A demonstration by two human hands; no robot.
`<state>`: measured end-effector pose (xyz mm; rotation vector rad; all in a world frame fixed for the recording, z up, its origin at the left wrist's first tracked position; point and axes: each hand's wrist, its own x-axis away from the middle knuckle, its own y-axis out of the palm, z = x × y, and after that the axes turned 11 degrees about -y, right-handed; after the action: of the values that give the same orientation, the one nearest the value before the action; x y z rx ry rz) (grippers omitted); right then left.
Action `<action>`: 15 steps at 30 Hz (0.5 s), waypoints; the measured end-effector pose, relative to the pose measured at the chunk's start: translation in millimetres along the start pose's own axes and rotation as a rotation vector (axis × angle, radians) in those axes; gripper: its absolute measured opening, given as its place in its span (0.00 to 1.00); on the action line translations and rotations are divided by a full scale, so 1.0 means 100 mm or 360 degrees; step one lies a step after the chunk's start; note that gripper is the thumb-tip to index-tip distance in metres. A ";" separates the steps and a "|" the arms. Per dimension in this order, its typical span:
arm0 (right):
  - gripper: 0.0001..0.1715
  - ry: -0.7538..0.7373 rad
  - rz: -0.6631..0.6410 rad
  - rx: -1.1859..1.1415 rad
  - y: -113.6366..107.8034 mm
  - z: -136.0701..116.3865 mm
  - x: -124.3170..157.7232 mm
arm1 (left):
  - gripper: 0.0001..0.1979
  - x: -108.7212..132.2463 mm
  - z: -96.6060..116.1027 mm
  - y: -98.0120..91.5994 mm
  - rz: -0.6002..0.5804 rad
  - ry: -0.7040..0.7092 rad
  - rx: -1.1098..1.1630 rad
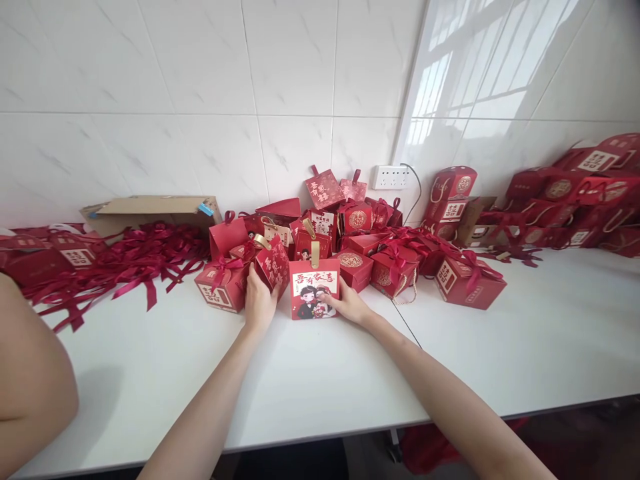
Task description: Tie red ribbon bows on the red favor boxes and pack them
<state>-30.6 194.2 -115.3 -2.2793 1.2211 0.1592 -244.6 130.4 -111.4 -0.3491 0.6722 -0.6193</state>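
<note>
My right hand [349, 304] is closed on the right side of a red gift box [314, 293] with a cartoon couple on its front and a gold ribbon loop on top. The thumb lies across the printed front. To its left, my left hand [260, 300] grips a second red gift box [277, 262] with pale lettering and a gold loop, tilted against the pile. Right beside my left hand sits a red box with a ribbon bow [220, 287]. Behind both hands rise several more red boxes, partly hidden by the front ones.
Red ribbons [150, 257] lie heaped at the left before an open cardboard box [150, 205]. A bowed red box [470, 279] stands on the white table [280, 380] at the right. More boxes [575, 187] are stacked far right. Another person's arm [30, 380] reaches in at left.
</note>
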 end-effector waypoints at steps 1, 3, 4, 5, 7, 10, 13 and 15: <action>0.29 0.0000 -0.0004 0.0001 0.00 0.00 0.00 | 0.40 0.00 0.02 -0.01 -0.0012 -0.0029 -0.0023; 0.30 -0.0005 -0.0011 -0.0004 0.00 0.00 0.00 | 0.40 0.01 0.07 -0.05 -0.0009 -0.0088 -0.0047; 0.30 -0.0006 -0.0015 -0.0008 0.00 -0.01 0.00 | 0.39 0.03 0.10 -0.07 0.0021 -0.0079 -0.0026; 0.30 -0.0002 -0.0019 -0.0011 0.00 -0.01 0.00 | 0.36 0.05 0.13 -0.09 0.0072 -0.0020 0.0024; 0.30 0.0003 -0.0014 -0.0014 -0.01 -0.02 0.01 | 0.30 0.10 0.19 -0.10 0.0185 0.0246 0.0185; 0.30 -0.0020 -0.0005 -0.0010 -0.01 -0.03 0.03 | 0.25 0.20 0.23 -0.05 0.0093 0.0689 0.0374; 0.31 -0.0075 -0.0020 -0.0002 0.01 -0.01 0.02 | 0.28 0.29 0.25 0.04 -0.0232 0.0678 0.0439; 0.32 -0.0091 -0.0028 0.0029 0.02 0.01 0.02 | 0.30 0.32 0.26 0.07 -0.0361 0.0443 0.0523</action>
<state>-31.0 192.9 -117.9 -2.2536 1.1680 0.2043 -204.5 118.6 -110.4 -0.0306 0.7870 -0.9919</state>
